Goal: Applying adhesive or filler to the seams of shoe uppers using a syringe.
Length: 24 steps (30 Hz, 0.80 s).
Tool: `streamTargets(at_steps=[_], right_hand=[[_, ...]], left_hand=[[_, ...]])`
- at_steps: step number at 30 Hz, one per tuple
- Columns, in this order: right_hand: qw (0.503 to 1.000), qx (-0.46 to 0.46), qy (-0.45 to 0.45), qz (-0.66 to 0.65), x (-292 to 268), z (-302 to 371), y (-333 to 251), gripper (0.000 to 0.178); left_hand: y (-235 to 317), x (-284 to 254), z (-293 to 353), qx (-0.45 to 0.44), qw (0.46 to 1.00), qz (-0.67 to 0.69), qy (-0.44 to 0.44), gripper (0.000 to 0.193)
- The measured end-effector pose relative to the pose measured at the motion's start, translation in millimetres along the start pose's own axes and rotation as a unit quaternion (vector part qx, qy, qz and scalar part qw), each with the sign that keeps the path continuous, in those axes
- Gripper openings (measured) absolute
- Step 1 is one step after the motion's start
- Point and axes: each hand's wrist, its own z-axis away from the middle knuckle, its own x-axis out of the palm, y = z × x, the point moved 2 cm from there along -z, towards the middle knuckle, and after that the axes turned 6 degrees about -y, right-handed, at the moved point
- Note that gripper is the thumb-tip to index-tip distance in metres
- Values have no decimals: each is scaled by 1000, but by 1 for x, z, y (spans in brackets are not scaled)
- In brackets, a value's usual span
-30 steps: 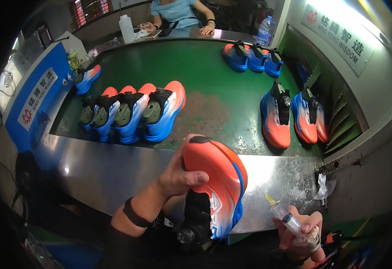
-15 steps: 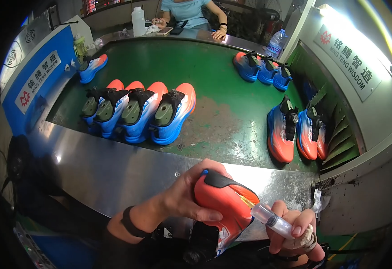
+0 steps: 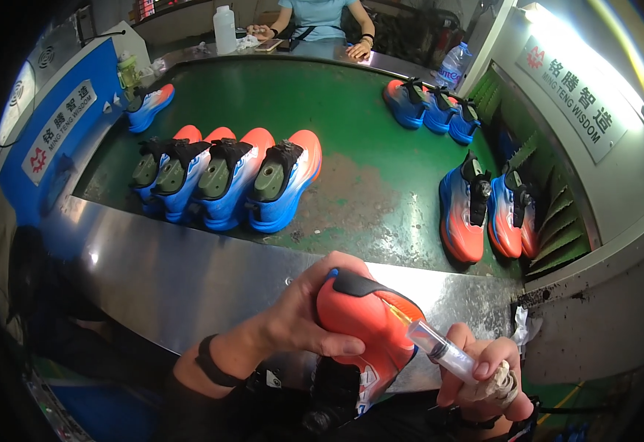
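My left hand (image 3: 303, 317) is closed round a red, white and blue sports shoe (image 3: 359, 324), thumb across the upper and fingers behind the black-edged sole. The shoe is held tilted, its red toe up, above the metal edge of the bench. In my right hand (image 3: 487, 368) is a clear syringe (image 3: 443, 350) with a pale content and a yellowish tip. That tip lies along the seam between the red upper and the sole. Whether it touches or goes into the gap, I cannot tell. A whitish wrapping (image 3: 500, 383) covers part of a right-hand finger.
Several similar shoes (image 3: 281, 188) stand in a row on the green belt (image 3: 351, 96), left of centre. More shoes (image 3: 462, 214) sit at the right and far right. A metal ledge (image 3: 182, 272) borders the belt. Across it, a person (image 3: 318, 18) sits near a white bottle (image 3: 224, 31).
The shoe and my left hand have shifted slightly up and left in the picture. The syringe is angled a little more steeply, its tip still by the sole seam. Both grips are unchanged.
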Motion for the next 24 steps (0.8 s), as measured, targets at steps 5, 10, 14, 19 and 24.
streamTargets(at_steps=[5,10,14,19,24], right_hand=[[1000,5,14,-3,-6,8,2,56],[999,16,25,-25,-10,18,4,57],[999,29,37,-26,-12,28,6,57],[995,43,83,-38,-12,34,14,58],[993,60,89,-38,-17,45,20,59]], left_hand=[[-3,-6,1,-17,999,-12,34,75],[5,-3,-4,-40,994,3,99,79],[-2,-10,-3,-27,997,34,61,72],[-8,-15,-3,-49,990,73,106,75],[-6,-18,-4,-36,989,69,129,74]])
